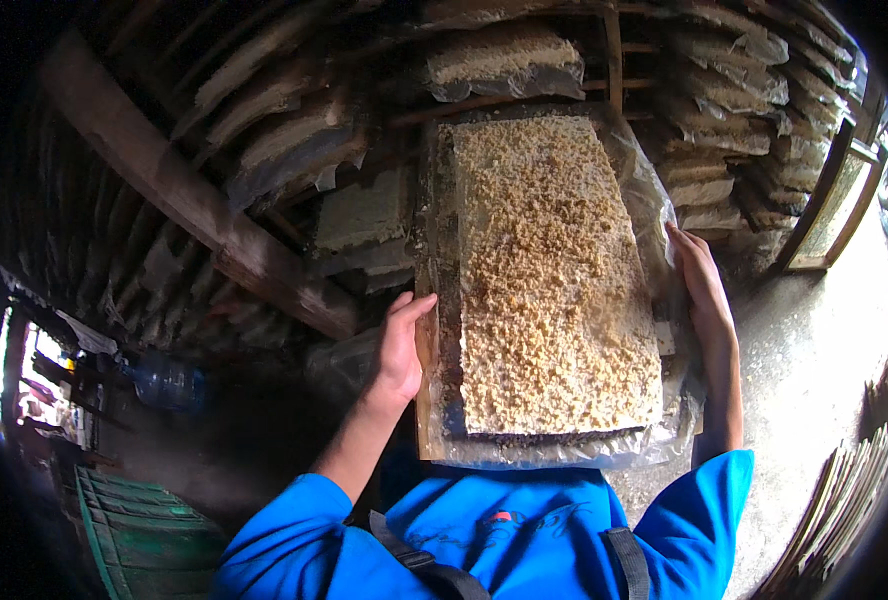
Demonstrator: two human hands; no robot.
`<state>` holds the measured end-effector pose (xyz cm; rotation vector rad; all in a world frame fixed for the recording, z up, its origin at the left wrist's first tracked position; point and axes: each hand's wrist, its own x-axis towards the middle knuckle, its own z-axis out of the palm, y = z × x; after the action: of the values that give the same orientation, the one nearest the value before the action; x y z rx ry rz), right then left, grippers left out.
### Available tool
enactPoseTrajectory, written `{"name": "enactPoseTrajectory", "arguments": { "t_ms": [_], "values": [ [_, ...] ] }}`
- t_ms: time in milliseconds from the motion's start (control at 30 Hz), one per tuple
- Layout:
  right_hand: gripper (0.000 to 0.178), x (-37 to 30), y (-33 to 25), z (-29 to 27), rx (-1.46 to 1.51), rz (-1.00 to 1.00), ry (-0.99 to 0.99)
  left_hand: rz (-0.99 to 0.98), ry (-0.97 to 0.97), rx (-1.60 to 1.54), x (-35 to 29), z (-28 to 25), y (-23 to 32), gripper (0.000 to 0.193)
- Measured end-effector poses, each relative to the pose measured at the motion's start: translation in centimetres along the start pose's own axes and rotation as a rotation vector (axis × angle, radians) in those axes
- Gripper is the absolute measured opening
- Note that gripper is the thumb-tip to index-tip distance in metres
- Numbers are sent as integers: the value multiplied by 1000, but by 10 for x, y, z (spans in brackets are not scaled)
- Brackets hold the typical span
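Note:
Between my hands is a flat rectangular tray (427, 400) with a wooden edge, lined with clear plastic sheet (554, 450). On it lies a long slab of crumbly, pale yellow granular material (554, 290). My left hand (401, 345) grips the wooden left edge, its thumb up on the rim and its other fingers hidden beneath. At the right edge my right hand (699, 275) is closed on the tray through the loose plastic; most of its fingers are out of sight underneath. The tray is in front of my chest, its far end reaching toward the racks.
Racks of similar loaded trays (504, 65) rise ahead, with more stacked at the right (724, 130). A thick wooden beam (184, 190) slants across the left. A blue water jug (169, 383) and a green slatted panel (149, 535) are lower left. Thin boards (834, 510) lean at lower right.

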<state>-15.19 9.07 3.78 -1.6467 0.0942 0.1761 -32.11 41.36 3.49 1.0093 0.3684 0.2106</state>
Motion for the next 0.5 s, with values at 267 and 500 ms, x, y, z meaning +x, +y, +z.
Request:
{"name": "enactPoseTrajectory", "arguments": {
  "t_ms": [267, 500],
  "values": [
    [34, -19, -2, 5, 62, -77, -71, 34, -59, 7, -2, -12, -9, 10],
    [41, 9, 14, -9, 95, -48, -188, 122, -50, -24, 19, -25, -20, 28]
  ]
}}
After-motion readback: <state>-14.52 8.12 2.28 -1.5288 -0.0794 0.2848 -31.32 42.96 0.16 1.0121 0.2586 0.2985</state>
